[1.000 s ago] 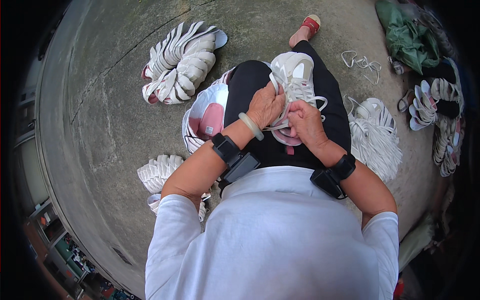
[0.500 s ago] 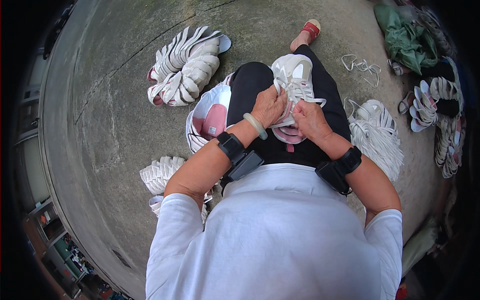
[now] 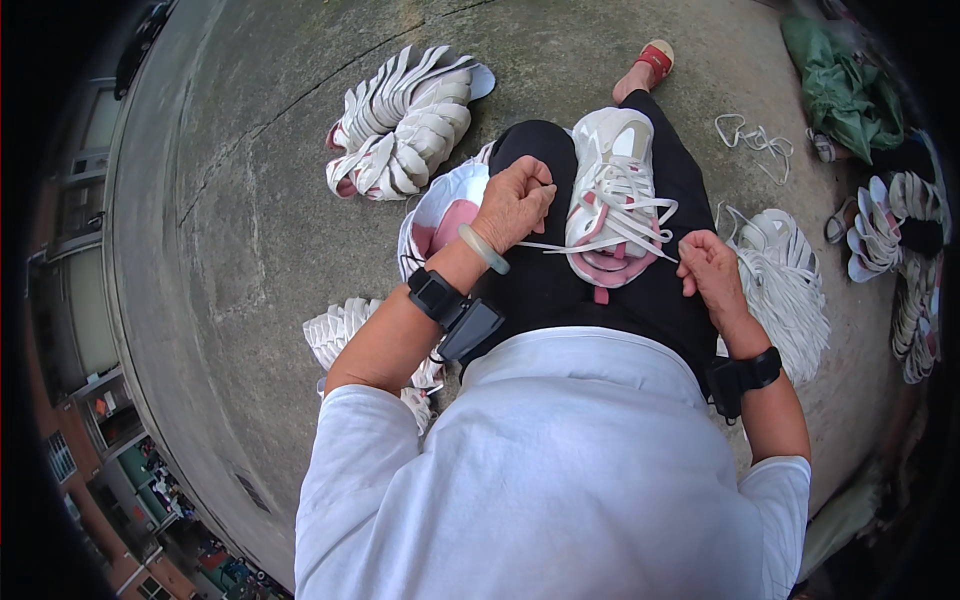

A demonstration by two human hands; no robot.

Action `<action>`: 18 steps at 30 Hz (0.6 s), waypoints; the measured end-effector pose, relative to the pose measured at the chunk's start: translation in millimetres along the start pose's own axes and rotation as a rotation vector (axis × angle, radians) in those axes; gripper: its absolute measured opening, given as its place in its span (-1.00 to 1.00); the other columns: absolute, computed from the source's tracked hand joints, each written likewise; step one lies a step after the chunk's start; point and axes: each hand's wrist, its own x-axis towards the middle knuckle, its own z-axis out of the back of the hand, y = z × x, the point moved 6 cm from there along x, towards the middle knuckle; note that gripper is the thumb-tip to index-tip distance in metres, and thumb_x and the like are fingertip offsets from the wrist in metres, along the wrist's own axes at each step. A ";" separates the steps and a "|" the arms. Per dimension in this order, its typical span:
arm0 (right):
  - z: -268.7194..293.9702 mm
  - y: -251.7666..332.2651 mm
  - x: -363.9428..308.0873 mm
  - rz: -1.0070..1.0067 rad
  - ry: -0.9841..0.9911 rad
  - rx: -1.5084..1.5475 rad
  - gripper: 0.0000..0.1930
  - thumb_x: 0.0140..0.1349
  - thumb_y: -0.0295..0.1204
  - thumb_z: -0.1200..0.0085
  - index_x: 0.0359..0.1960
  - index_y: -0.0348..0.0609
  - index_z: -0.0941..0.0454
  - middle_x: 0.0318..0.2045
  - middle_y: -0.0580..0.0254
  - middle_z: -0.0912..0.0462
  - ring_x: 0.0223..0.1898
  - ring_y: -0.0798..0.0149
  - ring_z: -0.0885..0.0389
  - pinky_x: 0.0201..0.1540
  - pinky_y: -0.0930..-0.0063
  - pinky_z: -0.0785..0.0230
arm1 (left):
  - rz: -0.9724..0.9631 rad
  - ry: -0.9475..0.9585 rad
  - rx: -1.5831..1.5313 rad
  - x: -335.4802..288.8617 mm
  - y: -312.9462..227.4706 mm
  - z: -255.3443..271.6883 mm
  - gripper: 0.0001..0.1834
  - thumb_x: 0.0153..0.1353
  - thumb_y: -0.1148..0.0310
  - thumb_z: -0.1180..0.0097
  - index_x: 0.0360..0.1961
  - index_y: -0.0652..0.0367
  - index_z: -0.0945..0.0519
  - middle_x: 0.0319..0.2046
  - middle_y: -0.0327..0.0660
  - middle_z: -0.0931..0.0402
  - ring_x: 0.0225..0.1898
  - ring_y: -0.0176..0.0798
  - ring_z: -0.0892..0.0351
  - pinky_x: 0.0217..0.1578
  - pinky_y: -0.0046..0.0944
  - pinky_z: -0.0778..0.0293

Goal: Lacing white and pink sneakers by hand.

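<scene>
A white and grey sneaker with pink lining (image 3: 612, 200) rests on my thighs, toe pointing away from me. White shoelaces (image 3: 625, 212) criss-cross its tongue, with loops lying over the opening. To the left of the shoe, my left hand (image 3: 515, 205) is closed, and one lace end runs taut from the shoe to its underside. On the right, the fingertips of my right hand (image 3: 712, 275) pinch the other lace end, drawn out sideways. Neither hand touches the shoe itself.
Left on the concrete lie a curved row of nested shoe uppers (image 3: 410, 125) and another stack (image 3: 340, 330). A white container with pink pieces (image 3: 440, 215) stands by my left knee. Right are a lace bundle (image 3: 785, 300), a loose lace (image 3: 755, 140), more uppers (image 3: 872, 235) and a green sack (image 3: 840, 85).
My hands have moved apart from the shoe's tongue, left hand leftward and right hand rightward, drawing the lace ends out. The view has shifted slightly.
</scene>
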 end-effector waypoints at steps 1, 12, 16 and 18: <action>10.2 -6.3 2.1 -0.027 -0.040 0.022 -0.82 0.21 -0.34 0.09 -0.37 -0.22 -0.41 -0.68 0.35 -0.44 -0.78 0.60 -0.28 -0.72 0.76 -0.11 | -0.001 -0.074 0.007 0.8 0.6 20.7 -0.94 0.09 0.49 0.07 -0.38 0.17 -0.38 -0.66 -0.33 -0.35 -0.69 -0.49 -0.34 -0.72 -0.50 -0.28; 29.9 -41.6 12.3 -0.100 -0.098 0.167 -0.86 0.22 -0.38 0.07 -0.37 -0.19 -0.41 -0.68 0.41 -0.42 -0.81 0.65 -0.22 -0.76 0.80 -0.09 | 0.533 -0.337 0.950 -12.7 143.6 190.5 -0.73 -0.10 0.19 -0.08 -0.36 0.05 -0.58 -0.27 -0.07 -0.54 -0.21 -0.03 -0.52 -0.19 -0.15 -0.41; 28.4 -39.3 10.0 -0.073 -0.125 0.111 -0.87 0.21 -0.40 0.07 -0.34 -0.20 -0.43 -0.67 0.43 -0.41 -0.77 0.66 -0.22 -0.74 0.81 -0.07 | 0.328 -0.389 1.206 -8.9 148.4 157.9 -0.81 -0.06 0.34 0.01 -0.37 0.05 -0.56 -0.30 -0.05 -0.53 -0.19 0.00 -0.52 -0.20 -0.11 -0.43; 17.6 -25.6 6.9 -0.064 -0.094 -0.024 -0.87 0.19 -0.42 0.07 -0.32 -0.22 -0.44 -0.66 0.45 -0.40 -0.75 0.66 -0.22 -0.73 0.79 -0.07 | 0.371 -0.370 1.227 -11.8 149.8 156.4 -0.80 -0.05 0.36 0.03 -0.37 0.04 -0.56 -0.30 -0.04 -0.53 -0.20 0.00 -0.52 -0.20 -0.11 -0.43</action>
